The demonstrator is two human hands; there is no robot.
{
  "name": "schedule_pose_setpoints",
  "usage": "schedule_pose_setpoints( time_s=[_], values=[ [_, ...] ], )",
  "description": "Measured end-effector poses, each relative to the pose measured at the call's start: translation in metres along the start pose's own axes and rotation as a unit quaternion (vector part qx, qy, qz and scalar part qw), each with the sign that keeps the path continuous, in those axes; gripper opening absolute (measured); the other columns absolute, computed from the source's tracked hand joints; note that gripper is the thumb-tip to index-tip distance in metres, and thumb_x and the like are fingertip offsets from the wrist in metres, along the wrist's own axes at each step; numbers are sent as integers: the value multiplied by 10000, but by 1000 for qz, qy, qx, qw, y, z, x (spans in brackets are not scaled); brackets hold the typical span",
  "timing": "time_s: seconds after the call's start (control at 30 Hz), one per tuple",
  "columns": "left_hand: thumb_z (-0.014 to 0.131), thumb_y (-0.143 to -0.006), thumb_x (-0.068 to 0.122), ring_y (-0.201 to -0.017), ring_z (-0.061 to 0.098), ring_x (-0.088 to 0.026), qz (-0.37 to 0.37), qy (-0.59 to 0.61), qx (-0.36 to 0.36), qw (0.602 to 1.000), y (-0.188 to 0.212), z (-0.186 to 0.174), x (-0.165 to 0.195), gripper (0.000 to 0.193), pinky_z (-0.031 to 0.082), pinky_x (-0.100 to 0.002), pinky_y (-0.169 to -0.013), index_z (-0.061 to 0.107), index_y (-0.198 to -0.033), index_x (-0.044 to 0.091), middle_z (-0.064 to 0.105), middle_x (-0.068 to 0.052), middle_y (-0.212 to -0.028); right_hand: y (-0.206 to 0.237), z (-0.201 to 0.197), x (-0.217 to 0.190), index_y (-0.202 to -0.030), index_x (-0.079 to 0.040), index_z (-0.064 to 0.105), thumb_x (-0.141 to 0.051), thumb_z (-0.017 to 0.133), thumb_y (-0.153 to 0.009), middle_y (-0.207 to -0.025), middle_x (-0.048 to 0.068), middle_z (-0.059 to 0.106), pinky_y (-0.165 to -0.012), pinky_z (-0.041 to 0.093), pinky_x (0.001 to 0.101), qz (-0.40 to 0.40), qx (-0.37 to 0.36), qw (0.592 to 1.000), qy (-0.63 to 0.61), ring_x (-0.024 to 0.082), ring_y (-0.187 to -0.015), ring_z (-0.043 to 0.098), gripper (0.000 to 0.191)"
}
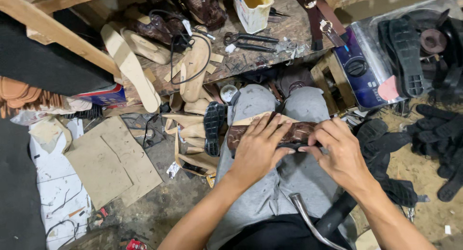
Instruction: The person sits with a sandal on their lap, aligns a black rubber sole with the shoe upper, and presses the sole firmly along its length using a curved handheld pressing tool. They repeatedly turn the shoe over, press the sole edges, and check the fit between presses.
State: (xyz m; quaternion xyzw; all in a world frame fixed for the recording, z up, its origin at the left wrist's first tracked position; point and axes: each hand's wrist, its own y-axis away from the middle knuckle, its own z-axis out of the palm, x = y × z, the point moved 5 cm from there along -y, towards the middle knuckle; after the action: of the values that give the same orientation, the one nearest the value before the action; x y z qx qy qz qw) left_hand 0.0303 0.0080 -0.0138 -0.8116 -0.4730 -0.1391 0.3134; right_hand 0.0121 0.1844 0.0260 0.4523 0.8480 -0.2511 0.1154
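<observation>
Right now both hands, left hand (258, 151) and right hand (340, 153), press fingers flat onto the brown sandal upper (294, 133) across the knees (unsupported); uneven pressure could slide it off.

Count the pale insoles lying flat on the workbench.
2: a long insole at the bench's left front edge, and another insole just behind it beside the brown sandals. More may be hidden under the clutter.

Cluttered wooden workbench (289, 23), dirt floor (159, 206) (littered with cardboard sheets (111, 163)), dim light
</observation>
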Motion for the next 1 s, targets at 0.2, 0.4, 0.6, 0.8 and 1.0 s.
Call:
schedule_pose_setpoints(
  time_s=[0.2, 0.4, 0.6, 0.8, 1.0],
  values=[
    [740, -876, 368, -1359, 541, -426, -10, 27, 22, 999, 0, 6, -4, 592, 389, -507, -1176, 646, -1367, 51, 618, -218, -1411, -4, 2, 8, -814, -55, 619, -86, 892, -615, -861, 83, 608, -780, 493, 398, 13, -13, 999, -35, 312, -863, 616, 339],
    [762, -874, 365, -1348, 557, -415, -48, 34, 27, 998, -9, 8, -4, 548, 425, -486, -1138, 667, -1331, 78, 635, -196, -1404, -10, -12, 15, -907, -29, 636, -128, 895, -570, -937, 105, 627, -813, 487, 424, 16, 3, 1000, -20, 337, -915, 609, 436],
    [722, -882, 408, -1364, 530, -393, -18, 17, -9, 1000, -22, 17, 14, 630, 340, -543, -1163, 609, -1383, 43, 622, -181, -1389, 0, -23, 27, -928, -26, 651, -75, 877, -598, -947, 101, 636, -799, 492, 420, 0, 5, 1000, -1, 327, -907, 605, 403],
    [671, -937, 414, -1353, 554, -332, 7, 25, -27, 999, -34, 34, 21, 596, 301, -573, -1191, 603, -1397, 42, 651, -161, -1361, 8, -18, 43, -883, -35, 623, -28, 859, -631, -879, 77, 620, -765, 494, 398, 0, -5, 999, -48, 293, -847, 603, 345],
    [700, -935, 377, -1340, 584, -323, -17, 69, -26, 997, -39, 37, 22, 541, 345, -512, -1214, 632, -1364, 55, 675, -158, -1337, 9, -27, 49, -946, -30, 658, -105, 882, -609, -924, 104, 631, -777, 494, 391, 13, 7, 999, -52, 307, -874, 607, 412]
  ],
)
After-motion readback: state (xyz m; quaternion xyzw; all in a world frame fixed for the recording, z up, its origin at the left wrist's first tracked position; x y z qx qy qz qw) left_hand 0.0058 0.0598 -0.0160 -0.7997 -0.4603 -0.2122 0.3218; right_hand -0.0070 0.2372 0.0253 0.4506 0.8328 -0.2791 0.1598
